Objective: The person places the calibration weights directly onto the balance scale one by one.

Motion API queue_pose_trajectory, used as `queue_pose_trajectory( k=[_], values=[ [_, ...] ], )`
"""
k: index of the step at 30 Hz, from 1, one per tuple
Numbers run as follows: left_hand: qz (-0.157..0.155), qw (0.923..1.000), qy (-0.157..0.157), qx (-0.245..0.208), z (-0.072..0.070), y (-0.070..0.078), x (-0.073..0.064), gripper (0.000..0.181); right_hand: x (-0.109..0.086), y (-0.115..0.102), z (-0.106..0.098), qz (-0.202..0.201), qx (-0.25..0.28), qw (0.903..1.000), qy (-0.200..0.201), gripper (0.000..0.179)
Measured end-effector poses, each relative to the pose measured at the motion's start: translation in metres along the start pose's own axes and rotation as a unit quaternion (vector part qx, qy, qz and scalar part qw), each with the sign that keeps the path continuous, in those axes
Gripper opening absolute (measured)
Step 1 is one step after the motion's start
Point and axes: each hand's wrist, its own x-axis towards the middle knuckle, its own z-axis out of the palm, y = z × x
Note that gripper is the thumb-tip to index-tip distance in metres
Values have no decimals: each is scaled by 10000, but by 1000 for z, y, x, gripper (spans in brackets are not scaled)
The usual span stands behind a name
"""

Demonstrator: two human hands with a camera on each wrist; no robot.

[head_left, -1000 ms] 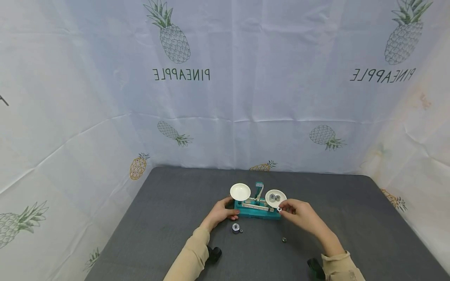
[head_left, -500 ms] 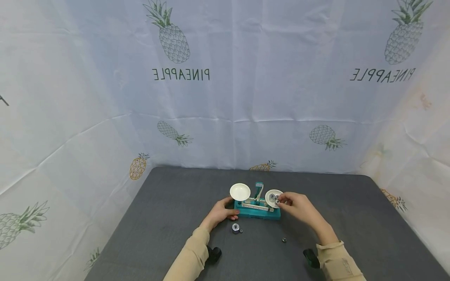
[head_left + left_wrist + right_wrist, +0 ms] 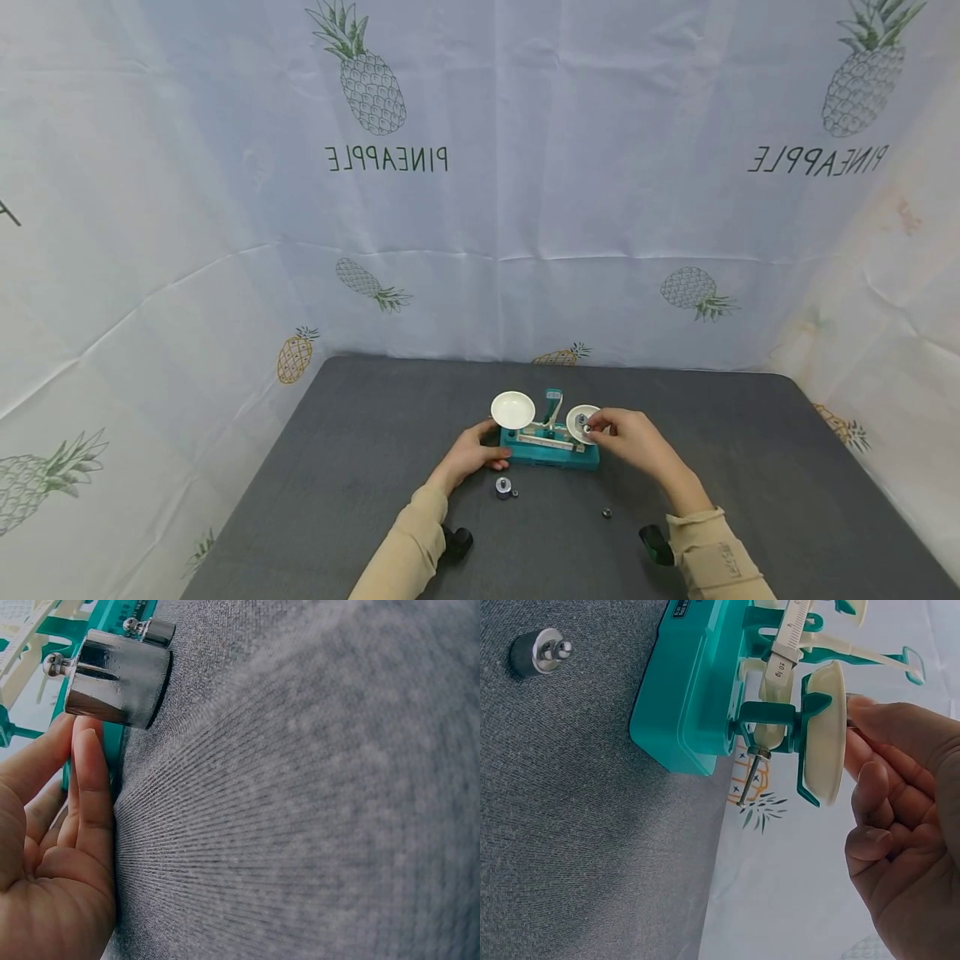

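Note:
A teal balance scale point(image 3: 547, 456) with two cream pans stands on the dark table. My left hand point(image 3: 467, 457) holds the left end of its base, thumb in front and the other fingers farther back. Over the right pan point(image 3: 574, 409), my right hand point(image 3: 637, 440) pinches a small metal weight point(image 3: 587, 429) in its fingertips. Another metal weight point(image 3: 581, 418) sits in that pan, partly covered by the fingers in the head view. In the right wrist view the pan's side point(image 3: 826, 735) hides most of the pinched weight. The left pan point(image 3: 513, 410) bears nothing.
In front of the scale stand a large knobbed metal weight point(image 3: 120, 679) and a tiny one point(image 3: 156, 632) beside it. A further small weight point(image 3: 536, 654) stands front right of the scale. White pineapple-print cloth point(image 3: 480, 208) hangs behind the table.
My right hand has carried the small weight from the right pan's front edge in over the pan, up and left in the head view. The left hand and scale have stayed put.

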Motion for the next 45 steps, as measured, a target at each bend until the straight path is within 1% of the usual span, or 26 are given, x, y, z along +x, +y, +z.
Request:
queue_pose_trajectory(
  k=[4,7,11,18,25,31,37,45],
  values=[
    [7,10000,-3,0,0,0,-1,68,2,-1,0,75,28,10000,-59,12],
    [-5,10000,-1,0,0,1,-1,68,4,-2,0,134,65,9999,-32,12],
    [-10,10000,-7,26,1,1,-1,67,5,-3,0,107,77,9999,36,12],
    [-7,10000,-13,38,1,0,-1,64,7,-3,1,167,101,9998,0,12],
    [-5,10000,-5,42,0,1,-1,64,8,-3,4,374,110,9992,0,13],
    [0,10000,-11,17,0,0,0,64,8,-3,5,438,114,9990,12,13],
    [-16,10000,-27,-32,0,0,1,64,9,-4,6,439,45,9990,77,13],
    [-16,10000,-33,-57,-1,-1,1,65,10,-5,7,448,89,9989,91,12]
  ],
)
